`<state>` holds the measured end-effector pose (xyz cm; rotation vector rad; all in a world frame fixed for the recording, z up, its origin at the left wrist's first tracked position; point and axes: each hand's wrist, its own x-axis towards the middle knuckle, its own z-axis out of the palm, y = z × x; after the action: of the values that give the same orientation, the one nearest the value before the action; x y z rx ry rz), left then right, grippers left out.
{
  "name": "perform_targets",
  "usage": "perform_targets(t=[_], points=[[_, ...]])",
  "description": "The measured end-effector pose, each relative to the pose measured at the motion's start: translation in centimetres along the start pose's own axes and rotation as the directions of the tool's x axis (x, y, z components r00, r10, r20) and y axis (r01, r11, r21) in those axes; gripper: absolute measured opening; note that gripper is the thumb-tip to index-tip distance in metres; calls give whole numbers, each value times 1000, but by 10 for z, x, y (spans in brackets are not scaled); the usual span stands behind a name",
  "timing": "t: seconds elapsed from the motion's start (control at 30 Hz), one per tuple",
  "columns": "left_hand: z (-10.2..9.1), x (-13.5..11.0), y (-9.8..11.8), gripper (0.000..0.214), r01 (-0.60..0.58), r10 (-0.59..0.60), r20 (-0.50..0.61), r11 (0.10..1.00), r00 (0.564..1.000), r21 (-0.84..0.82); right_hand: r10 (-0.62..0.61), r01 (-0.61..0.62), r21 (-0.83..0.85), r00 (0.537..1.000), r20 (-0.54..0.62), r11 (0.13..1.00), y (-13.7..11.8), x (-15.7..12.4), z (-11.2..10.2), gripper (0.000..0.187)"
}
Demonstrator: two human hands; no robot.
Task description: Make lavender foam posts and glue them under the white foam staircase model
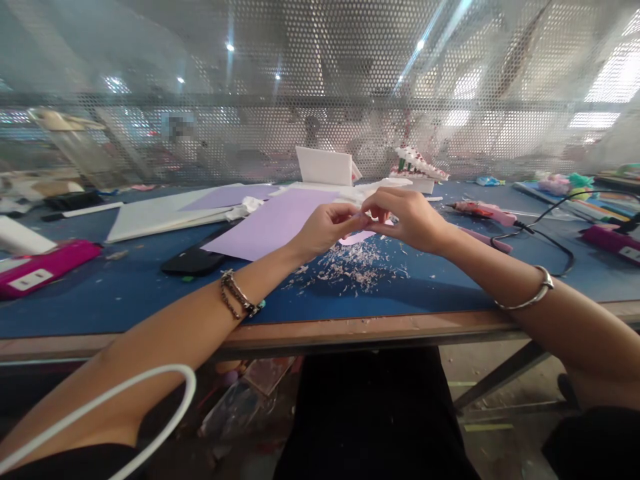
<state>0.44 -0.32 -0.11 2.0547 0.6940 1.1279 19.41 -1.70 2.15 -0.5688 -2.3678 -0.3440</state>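
My left hand and my right hand meet above the blue table top, fingertips pinched together on a small pale pink piece that hangs between them. Most of that piece is hidden by the fingers. Under the hands lies a scatter of small pink-white scraps. A lilac sheet lies flat just left of my left hand. A dark beaded bracelet sits on my left wrist and a silver bangle on my right.
A black phone lies by the lilac sheet. White foam boards and a white box sit behind. A pink glue gun with a black cord lies right. A magenta case lies left. A perforated metal screen stands at the back.
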Motion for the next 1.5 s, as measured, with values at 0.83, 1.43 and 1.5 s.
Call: perform_targets(t=[0.83,1.43,1.5], points=[[1,0,-2,32,50,-51,-13,997,999,-62,-37,37,-44,999,7,998,-1,-1,-1,16],[2,0,-4,32,36,-36,6,993,999,-117,-56,57,18,997,-46,998,2,1,-1,17],[2,0,-5,32,50,-51,-4,992,999,-118,-81,81,-23,996,-37,996,0,0,-1,17]])
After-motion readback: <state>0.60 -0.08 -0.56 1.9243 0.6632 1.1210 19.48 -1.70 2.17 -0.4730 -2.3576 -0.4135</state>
